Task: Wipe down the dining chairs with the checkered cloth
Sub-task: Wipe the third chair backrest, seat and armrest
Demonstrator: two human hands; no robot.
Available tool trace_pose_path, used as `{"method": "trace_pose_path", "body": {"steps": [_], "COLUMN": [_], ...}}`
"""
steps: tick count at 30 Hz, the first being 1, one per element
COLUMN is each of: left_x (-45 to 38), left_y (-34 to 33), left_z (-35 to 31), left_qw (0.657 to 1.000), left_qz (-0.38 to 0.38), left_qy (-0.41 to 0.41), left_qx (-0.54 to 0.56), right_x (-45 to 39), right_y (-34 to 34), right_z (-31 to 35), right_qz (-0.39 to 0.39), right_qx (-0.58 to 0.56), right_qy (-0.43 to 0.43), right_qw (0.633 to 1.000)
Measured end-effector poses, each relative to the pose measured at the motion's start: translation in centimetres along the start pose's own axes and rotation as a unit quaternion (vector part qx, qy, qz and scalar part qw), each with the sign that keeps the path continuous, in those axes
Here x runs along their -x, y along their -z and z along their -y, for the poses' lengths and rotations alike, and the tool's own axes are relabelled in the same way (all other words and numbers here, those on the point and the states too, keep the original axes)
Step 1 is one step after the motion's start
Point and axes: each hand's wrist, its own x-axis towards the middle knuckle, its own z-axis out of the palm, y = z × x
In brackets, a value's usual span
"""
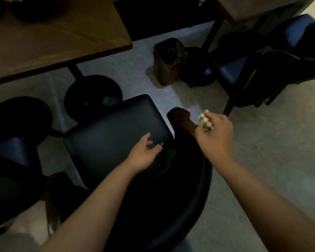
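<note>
Checkered cloth (205, 122) bunched in right grip (214, 135), above wooden armrest (183, 120). Left grip (144, 155) loosely open, empty, over dark chair seat (113, 131).

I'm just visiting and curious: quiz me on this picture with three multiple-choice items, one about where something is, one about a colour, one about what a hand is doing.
1. Where does the small bin stand?
A. On the wooden table
B. On the floor between the two tables
C. On the chair seat

2. What colour is the padded seat of the nearest chair?
A. Black
B. Red
C. White

3. What is the right hand doing?
A. Lying flat on the table
B. Hanging empty
C. Gripping the bunched checkered cloth

Answers:
1. B: the bin sits on the pale floor, beyond the table corner.
2. A: the cushion looks black under the left hand, whose fingers lie relaxed over it.
3. C: pale checkered fabric pokes out of the curled fingers, near the chair's wooden armrest.
</note>
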Motion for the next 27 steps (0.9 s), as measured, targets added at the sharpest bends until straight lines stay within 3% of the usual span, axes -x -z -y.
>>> {"method": "trace_pose_path", "body": {"steps": [4, 8, 17, 27], "left_x": [0.2, -0.8, -3.4, -5.0], "left_y": [-5.4, -8.2, -10.0, -6.4], "left_z": [1.0, 2.0, 5.1, 4.6], "left_qw": [0.997, 0.994, 0.981, 0.974], "left_qz": [-0.003, -0.01, 0.125, 0.144], "left_qy": [0.062, 0.101, 0.147, 0.173], "left_qx": [0.049, 0.045, -0.013, 0.005], "right_x": [2.9, 3.2, 2.8, 0.8], "right_y": [-0.9, -2.6, -4.1, -5.9], "right_z": [-3.6, -4.9, -5.8, -3.2], "right_qz": [0.085, 0.134, 0.117, 0.111], "right_qx": [0.017, -0.119, -0.197, -0.232], "right_qy": [-0.121, -0.231, -0.276, -0.298], "right_qw": [0.989, 0.956, 0.933, 0.919]}}
